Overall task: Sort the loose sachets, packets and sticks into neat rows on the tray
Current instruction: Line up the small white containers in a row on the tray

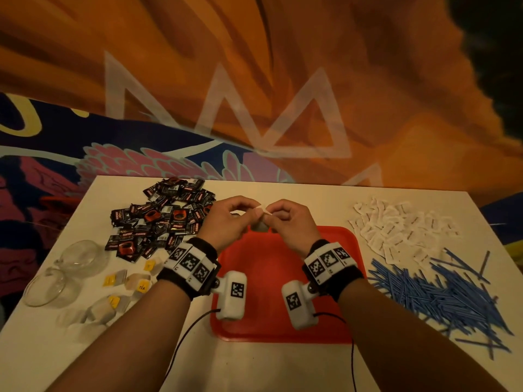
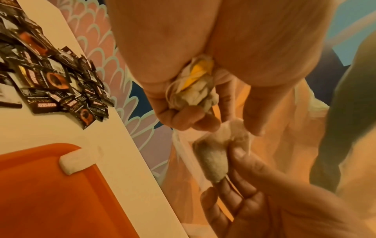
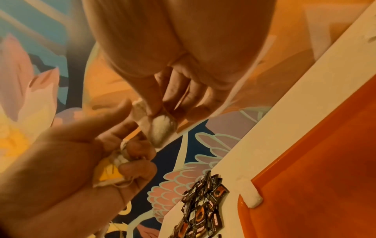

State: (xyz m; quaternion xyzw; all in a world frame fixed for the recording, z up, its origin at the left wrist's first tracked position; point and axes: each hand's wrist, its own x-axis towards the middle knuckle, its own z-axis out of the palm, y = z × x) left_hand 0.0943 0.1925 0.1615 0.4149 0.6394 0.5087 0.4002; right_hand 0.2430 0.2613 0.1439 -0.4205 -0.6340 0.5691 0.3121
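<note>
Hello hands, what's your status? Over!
Left hand grips bunched tea bags. Right hand pinches one tea bag, above red tray. Nothing blocking.

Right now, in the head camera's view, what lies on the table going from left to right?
Clear glass cups → yellow-tagged tea bags → red plastic tray → heap of blue sticks. The black sachets and white packets lie farther back, so they are left out.

Beyond the hands rises a painted mural wall (image 1: 283,66), swirling orange with pale translucent triangle outlines, turning dark at the far right. Lower and to the left of the hands it shows navy blue with pink scalloped feathers edged in teal (image 1: 135,162). Under the hands stands a white rectangular table (image 1: 268,369), in dim, warm light.
</note>
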